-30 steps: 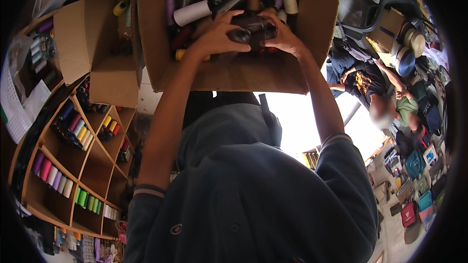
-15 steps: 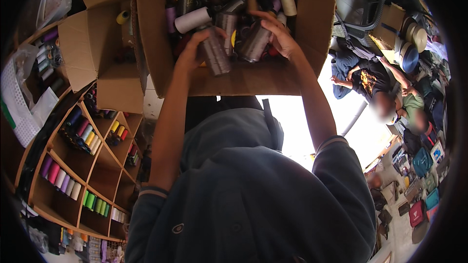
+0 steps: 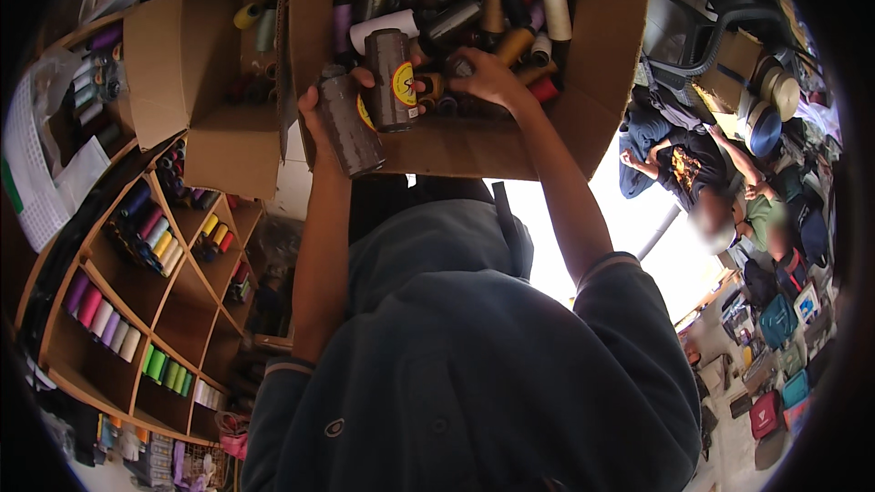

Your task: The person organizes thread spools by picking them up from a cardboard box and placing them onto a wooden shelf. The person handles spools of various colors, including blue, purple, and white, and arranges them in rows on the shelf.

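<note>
A big open cardboard box [image 3: 583,100] is packed with several thread spools in brown, cream, red and green. My left hand [image 3: 330,107] grips two dark brown spools with yellow end labels: one [image 3: 351,128] hangs over the box's near wall, the other [image 3: 390,77] stands just inside it. My right hand [image 3: 488,77] is down in the box, its fingers curled among the dark spools. Whether it holds one is hidden.
A second open cardboard box [image 3: 182,82] with a few spools stands to the left. A wooden cubby shelf [image 3: 137,310] holds rows of coloured spools. People [image 3: 693,164] sit among bags and boxes on the right.
Both hands were together in the box, then each lifted a dark spool. Now my left hand holds both spools nearer the box front, and my right hand has gone back among the spools.
</note>
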A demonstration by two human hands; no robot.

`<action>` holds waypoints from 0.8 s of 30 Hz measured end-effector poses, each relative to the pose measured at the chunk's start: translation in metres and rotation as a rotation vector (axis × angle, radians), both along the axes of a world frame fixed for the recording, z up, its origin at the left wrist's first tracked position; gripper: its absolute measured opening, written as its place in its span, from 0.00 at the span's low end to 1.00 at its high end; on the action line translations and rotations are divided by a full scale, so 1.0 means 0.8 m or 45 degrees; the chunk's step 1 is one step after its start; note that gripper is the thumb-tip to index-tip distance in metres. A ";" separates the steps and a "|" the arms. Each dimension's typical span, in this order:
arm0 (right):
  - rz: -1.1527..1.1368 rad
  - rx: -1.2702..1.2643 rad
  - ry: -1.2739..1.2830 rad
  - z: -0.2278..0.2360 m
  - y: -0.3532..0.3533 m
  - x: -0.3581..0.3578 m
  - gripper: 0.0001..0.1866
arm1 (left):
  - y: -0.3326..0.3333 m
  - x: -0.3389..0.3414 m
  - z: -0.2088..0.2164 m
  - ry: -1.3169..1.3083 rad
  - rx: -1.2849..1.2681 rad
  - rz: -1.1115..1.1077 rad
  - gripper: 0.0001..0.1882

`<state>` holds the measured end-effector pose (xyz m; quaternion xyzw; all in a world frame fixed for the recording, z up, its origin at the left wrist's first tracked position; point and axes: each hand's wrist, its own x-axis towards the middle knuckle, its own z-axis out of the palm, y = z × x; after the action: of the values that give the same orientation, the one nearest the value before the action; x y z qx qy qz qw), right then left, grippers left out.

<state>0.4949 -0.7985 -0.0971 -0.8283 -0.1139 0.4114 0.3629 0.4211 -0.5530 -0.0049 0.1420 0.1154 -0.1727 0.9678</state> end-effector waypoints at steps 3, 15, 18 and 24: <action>0.546 -0.421 -0.344 0.000 0.015 -0.008 0.36 | 0.003 -0.014 0.007 0.019 0.076 0.044 0.33; 0.636 -0.481 -0.155 -0.048 0.008 -0.020 0.40 | 0.006 -0.040 0.024 -0.001 0.076 0.088 0.35; 0.536 -0.394 -0.222 -0.044 0.007 -0.019 0.39 | 0.005 -0.041 0.032 0.021 0.065 0.095 0.36; 0.389 -0.299 -0.282 -0.005 -0.009 -0.020 0.36 | 0.011 -0.044 0.035 0.013 0.072 0.083 0.36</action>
<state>0.4789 -0.8054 -0.1010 -0.8780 -0.2287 0.3786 0.1828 0.3860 -0.5444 0.0228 0.1645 0.1299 -0.1385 0.9679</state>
